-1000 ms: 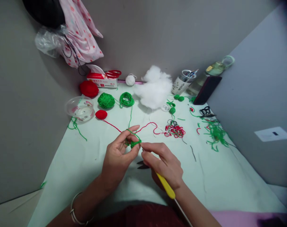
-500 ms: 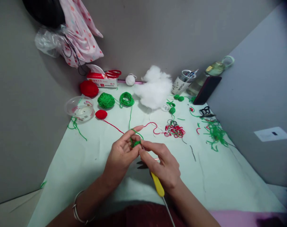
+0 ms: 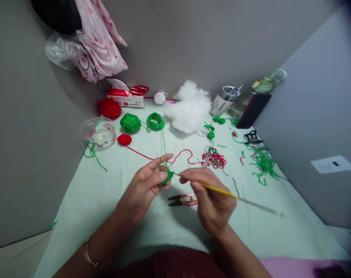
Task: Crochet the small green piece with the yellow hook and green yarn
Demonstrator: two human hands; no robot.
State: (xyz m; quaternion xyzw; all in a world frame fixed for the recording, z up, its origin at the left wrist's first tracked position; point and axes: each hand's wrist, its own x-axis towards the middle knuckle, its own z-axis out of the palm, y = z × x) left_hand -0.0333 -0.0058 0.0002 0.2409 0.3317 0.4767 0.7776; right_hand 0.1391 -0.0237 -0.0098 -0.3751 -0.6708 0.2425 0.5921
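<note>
My left hand [image 3: 143, 189] pinches a small green crocheted piece [image 3: 166, 177] between thumb and fingers, its index finger stretched out with green yarn running over it. That yarn leads up toward the green yarn coil [image 3: 155, 121]. In my right hand [image 3: 214, 199] is a crochet hook with a yellow handle [image 3: 218, 189], lying nearly level; its tip meets the right edge of the green piece. Small thread snips [image 3: 182, 200] lie on the table between and below my hands, partly hidden by my right hand.
Behind stand a tissue box [image 3: 126, 99], white stuffing [image 3: 188, 108], a pen cup [image 3: 223, 101], a bottle and a phone [image 3: 254, 111]. A clear bowl [image 3: 101, 135], green yarn ball [image 3: 130, 122] and red balls sit left. Tangled red yarn [image 3: 214, 159] and green scraps [image 3: 263, 162] lie right.
My right hand has moved right and turned, swinging the hook from steep to nearly level. More of the green piece and the snips shows. My left hand has tilted, its thumb now higher.
</note>
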